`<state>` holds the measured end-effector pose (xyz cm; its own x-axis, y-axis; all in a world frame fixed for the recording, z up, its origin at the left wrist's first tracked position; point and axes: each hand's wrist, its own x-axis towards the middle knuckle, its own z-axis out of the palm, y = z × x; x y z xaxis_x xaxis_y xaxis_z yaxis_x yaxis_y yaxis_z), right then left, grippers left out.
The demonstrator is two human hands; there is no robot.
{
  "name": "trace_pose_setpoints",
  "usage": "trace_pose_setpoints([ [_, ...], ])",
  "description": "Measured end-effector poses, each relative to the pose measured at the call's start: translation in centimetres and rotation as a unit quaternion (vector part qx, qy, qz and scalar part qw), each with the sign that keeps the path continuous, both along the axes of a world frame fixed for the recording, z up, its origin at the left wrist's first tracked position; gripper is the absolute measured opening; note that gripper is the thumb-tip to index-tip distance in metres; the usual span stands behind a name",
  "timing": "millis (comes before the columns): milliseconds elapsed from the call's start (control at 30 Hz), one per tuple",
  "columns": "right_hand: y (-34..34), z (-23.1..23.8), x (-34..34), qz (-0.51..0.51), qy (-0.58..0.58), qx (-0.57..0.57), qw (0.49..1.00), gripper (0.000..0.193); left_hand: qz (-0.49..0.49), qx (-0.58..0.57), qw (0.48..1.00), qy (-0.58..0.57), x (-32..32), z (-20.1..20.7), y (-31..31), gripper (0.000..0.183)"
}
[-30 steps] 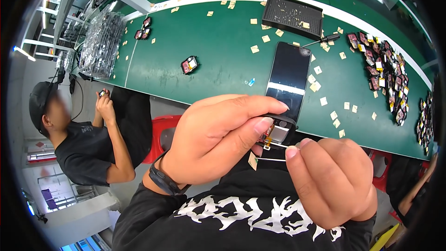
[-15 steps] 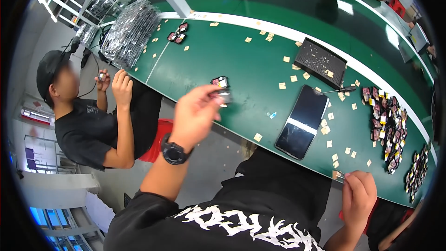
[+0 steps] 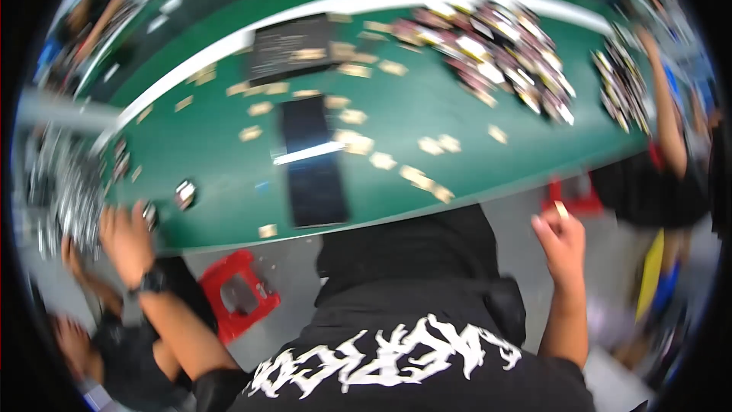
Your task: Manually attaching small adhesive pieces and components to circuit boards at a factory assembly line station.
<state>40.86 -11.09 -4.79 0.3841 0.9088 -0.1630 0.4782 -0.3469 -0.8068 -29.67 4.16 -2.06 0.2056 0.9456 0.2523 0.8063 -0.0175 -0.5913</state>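
Observation:
My left hand (image 3: 128, 240), wearing a dark watch (image 3: 151, 282), reaches over the near left edge of the green table. Motion smears its fingers, and whether they grip anything does not show. Against its fingertips lies a small dark device (image 3: 150, 215), partly hidden. A second small device (image 3: 185, 194), dark with a white patch, sits to the right of it. Off the table's front edge at the right, my right hand (image 3: 562, 248) is closed in a pinch. A small pale piece (image 3: 561, 210) sticks up from its fingertips.
A large black phone (image 3: 311, 175) lies mid-table among scattered tan squares (image 3: 383, 161). Behind it is a black tray (image 3: 293, 49). Dark-red devices are heaped (image 3: 496, 49) at the back right, with another pile (image 3: 621, 84) beyond. Co-workers sit at both sides; a red stool (image 3: 240, 297) stands below.
My view has swung right, so the table appears shifted left. The two small devices by my left hand now lie farther apart. My right hand keeps its pinch.

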Motion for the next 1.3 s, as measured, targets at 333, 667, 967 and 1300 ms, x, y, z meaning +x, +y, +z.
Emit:
trace_pose_setpoints([
  [333,-21.9,-9.5,-2.2,-0.541,0.401,-0.144,0.725,0.033,-0.331,-0.388,0.622,-0.594,32.7,3.9,-3.7,0.044],
  [667,-21.1,-4.5,-2.8,-0.577,0.525,-0.021,0.625,0.031,-0.530,-0.664,0.421,-0.318,52.6,-1.7,-10.4,0.088],
  [967,-16.2,-1.0,-2.7,-0.471,0.456,0.013,0.755,0.029,-0.427,-0.760,0.362,-0.330,50.1,-3.9,-7.4,0.117],
  [1300,-11.3,-1.8,-2.3,-0.419,0.434,-0.066,0.795,0.024,-0.435,-0.710,0.318,-0.454,46.1,-6.7,-5.5,0.110],
])
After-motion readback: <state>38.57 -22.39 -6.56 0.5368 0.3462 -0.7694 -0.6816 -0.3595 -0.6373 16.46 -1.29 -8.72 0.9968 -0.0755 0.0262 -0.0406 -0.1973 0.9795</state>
